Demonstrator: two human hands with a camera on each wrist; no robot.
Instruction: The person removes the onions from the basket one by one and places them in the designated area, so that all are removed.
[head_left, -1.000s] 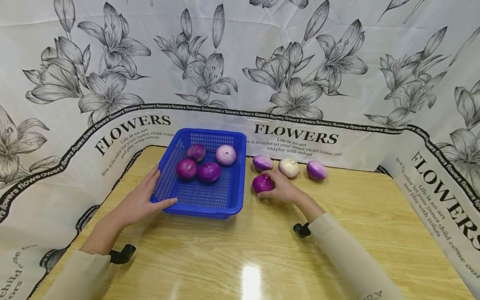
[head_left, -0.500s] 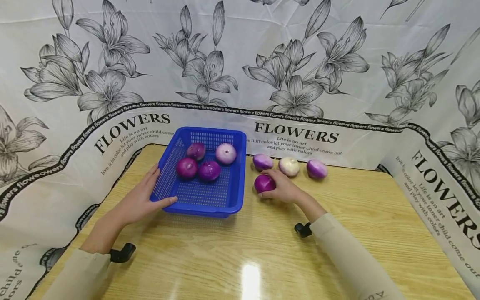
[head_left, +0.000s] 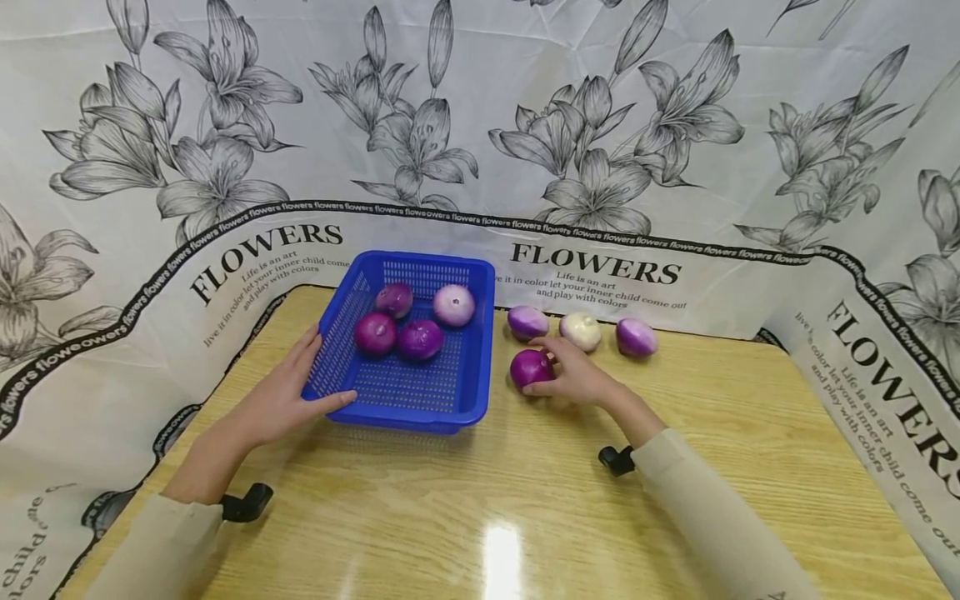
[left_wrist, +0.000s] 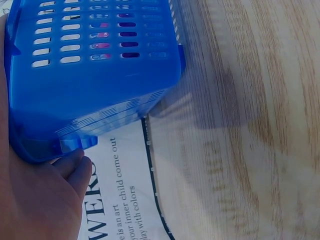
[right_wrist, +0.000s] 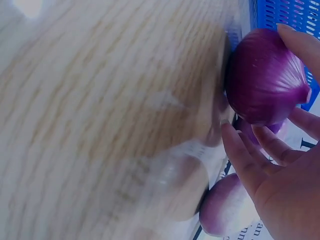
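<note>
A blue plastic basket point(head_left: 472, 408) stands on the left of the table. My left hand point(head_left: 281, 404) holds its near left corner, fingers along the outer side wall and thumb over the front rim. In it lie several onions, among them a dark purple onion point(head_left: 420, 340) and a paler onion point(head_left: 453, 305). Right of the basket, another purple onion point(right_wrist: 265, 75) rests on the table, its stem end toward my right hand point(head_left: 577, 375). The right thumb and spread fingers point(right_wrist: 245, 160) lie loosely around this onion, fingertips at its surface and the palm apart from it.
Along the back edge of the wooden table point(head_left: 420, 500) sit a purple-white onion point(head_left: 528, 322), a white onion point(head_left: 581, 332) and another purple-white onion point(head_left: 637, 337). Flower-printed cloth point(head_left: 600, 287) rises behind and at both sides.
The onion by my right hand has turned so its stem end faces the fingers. That hand has drawn slightly to the right, loosening around the onion. My left hand and the basket stay put.
</note>
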